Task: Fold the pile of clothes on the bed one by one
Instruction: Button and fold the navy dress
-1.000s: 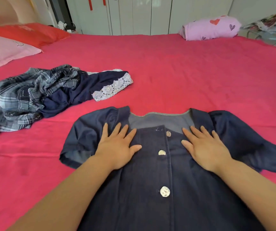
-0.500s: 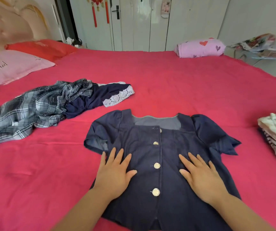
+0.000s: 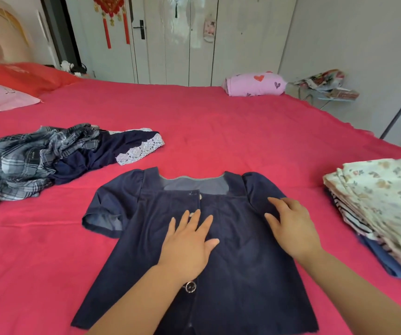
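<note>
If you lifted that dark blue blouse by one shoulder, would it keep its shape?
Probably not: the blouse lies flat on the bed, so it would likely droop. Its sleeve curls open, suggesting soft, light cloth.

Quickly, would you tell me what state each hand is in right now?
Left hand: open, flat on the navy blouse.
Right hand: open, resting on the blouse near its shoulder.
</note>
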Demonstrator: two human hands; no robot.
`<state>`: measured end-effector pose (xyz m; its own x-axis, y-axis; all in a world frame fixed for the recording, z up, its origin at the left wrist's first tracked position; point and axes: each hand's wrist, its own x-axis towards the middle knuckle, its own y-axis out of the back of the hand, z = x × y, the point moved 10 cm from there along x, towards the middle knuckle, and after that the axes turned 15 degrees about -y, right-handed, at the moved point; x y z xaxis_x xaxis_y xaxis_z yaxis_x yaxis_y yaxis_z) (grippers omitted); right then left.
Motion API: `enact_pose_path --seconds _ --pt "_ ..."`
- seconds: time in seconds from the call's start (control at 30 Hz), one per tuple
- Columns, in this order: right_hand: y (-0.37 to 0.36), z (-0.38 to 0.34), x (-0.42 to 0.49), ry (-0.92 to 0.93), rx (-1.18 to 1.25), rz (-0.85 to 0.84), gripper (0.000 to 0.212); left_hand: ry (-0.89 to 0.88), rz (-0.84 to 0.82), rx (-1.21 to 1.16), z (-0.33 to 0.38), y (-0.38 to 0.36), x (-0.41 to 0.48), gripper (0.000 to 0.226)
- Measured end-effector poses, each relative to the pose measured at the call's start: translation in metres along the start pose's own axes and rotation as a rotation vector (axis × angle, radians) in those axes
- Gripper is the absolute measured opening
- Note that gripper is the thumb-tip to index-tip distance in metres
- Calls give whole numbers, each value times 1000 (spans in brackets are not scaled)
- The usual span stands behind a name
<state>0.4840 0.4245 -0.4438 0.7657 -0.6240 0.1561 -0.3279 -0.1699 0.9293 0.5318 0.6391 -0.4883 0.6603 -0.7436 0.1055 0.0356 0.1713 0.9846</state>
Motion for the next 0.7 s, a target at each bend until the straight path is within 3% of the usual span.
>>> enact_pose_path --seconds 0.13,0.2,0.27,0.43,0.6,0.7 --pt "-19 38 39 -287 150 -124 52 64 -81 -54 -8 -44 13 62" --pt "-35 59 48 -471 280 -201 61 74 -38 -22 -11 -57 10 64" --pt "-40 66 57 -537 311 -204 67 73 16 -6 -12 -59 10 72" --pt "-30 50 70 -496 442 -137 36 71 36 -9 -11 -58 11 75" --pt "10 17 75 -385 654 40 46 64 38 -18 -12 -57 10 70" --pt "32 -38 54 -159 648 131 49 62 34 -22 -12 -57 9 66"
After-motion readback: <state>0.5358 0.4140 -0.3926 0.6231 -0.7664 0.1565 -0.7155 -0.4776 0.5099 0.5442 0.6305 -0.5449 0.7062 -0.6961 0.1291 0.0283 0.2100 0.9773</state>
